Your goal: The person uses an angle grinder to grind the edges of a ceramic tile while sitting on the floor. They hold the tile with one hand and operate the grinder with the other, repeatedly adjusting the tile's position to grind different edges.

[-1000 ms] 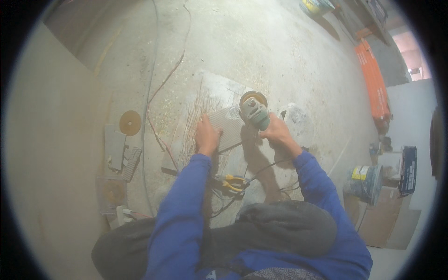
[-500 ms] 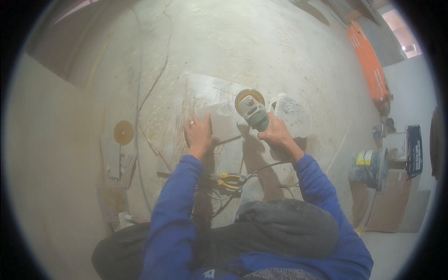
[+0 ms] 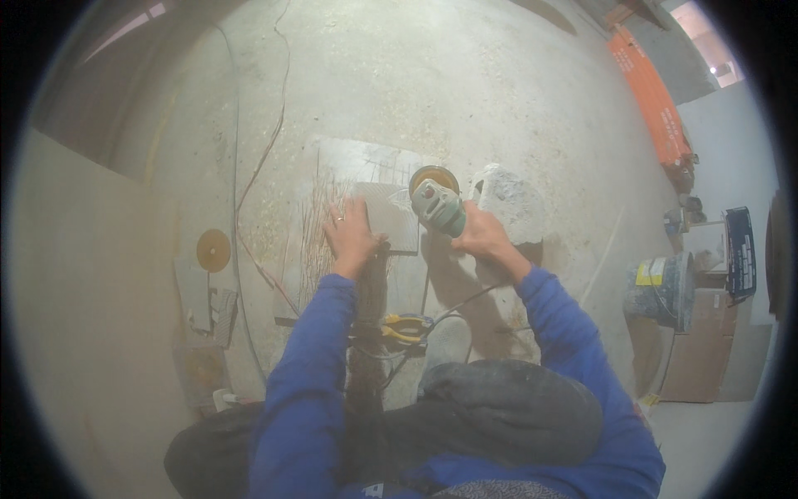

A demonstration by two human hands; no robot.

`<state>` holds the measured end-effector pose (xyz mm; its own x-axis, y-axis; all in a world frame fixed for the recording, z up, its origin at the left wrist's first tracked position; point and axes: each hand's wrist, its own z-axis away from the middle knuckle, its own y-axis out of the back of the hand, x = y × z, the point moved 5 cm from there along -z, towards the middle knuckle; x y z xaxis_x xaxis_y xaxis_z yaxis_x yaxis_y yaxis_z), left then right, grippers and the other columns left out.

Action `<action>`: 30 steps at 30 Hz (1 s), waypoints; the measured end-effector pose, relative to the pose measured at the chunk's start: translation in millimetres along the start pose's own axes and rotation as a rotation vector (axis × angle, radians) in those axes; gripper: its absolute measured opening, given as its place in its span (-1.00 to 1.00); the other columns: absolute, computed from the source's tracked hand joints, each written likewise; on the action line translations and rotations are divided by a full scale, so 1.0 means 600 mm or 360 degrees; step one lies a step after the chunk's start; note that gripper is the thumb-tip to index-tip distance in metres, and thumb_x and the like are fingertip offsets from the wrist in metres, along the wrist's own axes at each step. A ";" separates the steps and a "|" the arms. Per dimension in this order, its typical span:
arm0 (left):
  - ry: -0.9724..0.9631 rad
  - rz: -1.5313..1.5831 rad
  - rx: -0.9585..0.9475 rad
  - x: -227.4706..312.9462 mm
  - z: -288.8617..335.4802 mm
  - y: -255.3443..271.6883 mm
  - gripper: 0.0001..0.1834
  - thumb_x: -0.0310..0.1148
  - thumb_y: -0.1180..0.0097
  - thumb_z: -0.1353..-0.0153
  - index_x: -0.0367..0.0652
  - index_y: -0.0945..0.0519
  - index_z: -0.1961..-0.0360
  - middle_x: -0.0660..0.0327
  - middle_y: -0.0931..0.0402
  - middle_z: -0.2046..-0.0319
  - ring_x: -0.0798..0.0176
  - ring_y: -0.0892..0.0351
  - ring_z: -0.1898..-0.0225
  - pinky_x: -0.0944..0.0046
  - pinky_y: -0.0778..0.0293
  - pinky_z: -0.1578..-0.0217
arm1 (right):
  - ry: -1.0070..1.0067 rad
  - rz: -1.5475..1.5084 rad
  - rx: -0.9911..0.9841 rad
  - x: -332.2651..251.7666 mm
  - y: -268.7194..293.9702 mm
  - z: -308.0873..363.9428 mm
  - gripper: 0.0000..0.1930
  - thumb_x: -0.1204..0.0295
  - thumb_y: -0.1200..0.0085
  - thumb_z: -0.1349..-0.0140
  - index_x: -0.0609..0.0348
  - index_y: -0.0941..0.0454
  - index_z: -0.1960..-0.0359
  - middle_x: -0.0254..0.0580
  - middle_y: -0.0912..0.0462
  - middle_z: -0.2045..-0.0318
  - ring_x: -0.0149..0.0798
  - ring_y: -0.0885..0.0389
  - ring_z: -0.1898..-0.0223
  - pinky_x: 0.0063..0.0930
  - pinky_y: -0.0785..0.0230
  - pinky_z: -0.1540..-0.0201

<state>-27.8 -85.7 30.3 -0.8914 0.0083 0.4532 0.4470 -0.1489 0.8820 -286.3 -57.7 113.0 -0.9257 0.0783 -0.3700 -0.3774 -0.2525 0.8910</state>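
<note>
- Dusty concrete floor (image 3: 515, 91) fills the head view, strewn with grit and thin cables; a pale wall panel closes off the left side.
- Left hand (image 3: 352, 235) lies flat, fingers spread open, pressing on a grey tile (image 3: 389, 218) that rests on a larger pale slab (image 3: 366, 162).
- Right hand (image 3: 482, 237) has its fingers wrapped around the body of a green angle grinder (image 3: 438, 206), whose disc sits at the tile's far right edge, throwing dust.
- Just beyond the right hand lies a rough chunk of grey rubble (image 3: 509, 198).
- Yellow-handled pliers (image 3: 405, 326) lie on the floor near the person's knees, between the blue sleeves.
- An orange cutting disc (image 3: 214, 249) lies flat to the left, well apart from the tile.
- At the right stands a grey bucket (image 3: 665, 287) with a yellow label patch on its side, beside a brown cardboard box (image 3: 702, 349) and a dark blue package (image 3: 740, 254).
- A long orange case (image 3: 652, 100) lies at the upper right.
</note>
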 end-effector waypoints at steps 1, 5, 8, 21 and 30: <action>0.0004 0.0001 0.0012 0.001 0.007 -0.008 0.12 -0.13 -0.54 0.07 -0.02 -0.18 -0.50 0.01 -0.11 -0.51 -0.33 0.07 -0.53 -0.52 0.01 -0.36 | 0.0015 0.0031 -0.0011 -0.003 -0.003 -0.003 -0.32 0.26 -0.39 0.14 0.33 -0.41 -0.04 0.29 -0.69 0.27 0.27 -0.69 0.14 0.00 -0.54 0.09; -0.0003 -0.0069 0.0010 -0.002 0.011 -0.019 0.13 -0.09 -0.52 0.04 -0.08 -0.16 -0.51 0.00 -0.07 -0.52 -0.33 0.08 -0.54 -0.49 -0.01 -0.36 | 0.0054 0.0068 -0.0051 -0.015 -0.006 -0.016 -0.33 0.27 -0.41 0.15 0.32 -0.41 0.00 0.27 -0.69 0.29 0.26 -0.70 0.18 0.02 -0.54 0.12; 0.0015 -0.0104 -0.0028 0.000 0.009 -0.020 0.15 -0.07 -0.52 0.04 -0.17 -0.13 -0.51 -0.01 -0.07 -0.52 -0.32 0.07 -0.54 -0.46 0.00 -0.37 | 0.0097 0.0080 -0.0054 -0.024 0.000 -0.023 -0.32 0.27 -0.42 0.16 0.33 -0.41 0.00 0.25 -0.69 0.31 0.25 -0.70 0.20 0.01 -0.54 0.13; 0.0108 -0.0107 -0.0083 0.002 0.009 -0.022 0.22 -0.04 -0.51 0.01 -0.21 -0.03 -0.54 0.07 0.00 -0.56 -0.21 0.13 -0.57 -0.32 0.07 -0.46 | 0.0097 0.0180 -0.0107 -0.033 0.006 -0.032 -0.31 0.28 -0.43 0.16 0.35 -0.41 -0.01 0.29 -0.70 0.29 0.26 -0.71 0.18 0.00 -0.55 0.10; 0.0125 -0.0099 -0.0083 0.003 0.010 -0.020 0.22 -0.05 -0.52 0.01 -0.19 -0.01 -0.55 0.10 0.00 -0.56 -0.18 0.15 -0.58 -0.31 0.06 -0.46 | 0.0078 0.0234 -0.0134 -0.038 0.005 -0.036 -0.30 0.27 -0.43 0.13 0.33 -0.40 -0.04 0.29 -0.70 0.25 0.26 -0.71 0.15 0.02 -0.55 0.07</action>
<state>-34.4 -77.7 21.3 -0.9213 -0.0579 0.3846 0.3880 -0.2017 0.8993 -265.7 -80.9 118.6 -0.9677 -0.0119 -0.2518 -0.2331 -0.3380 0.9118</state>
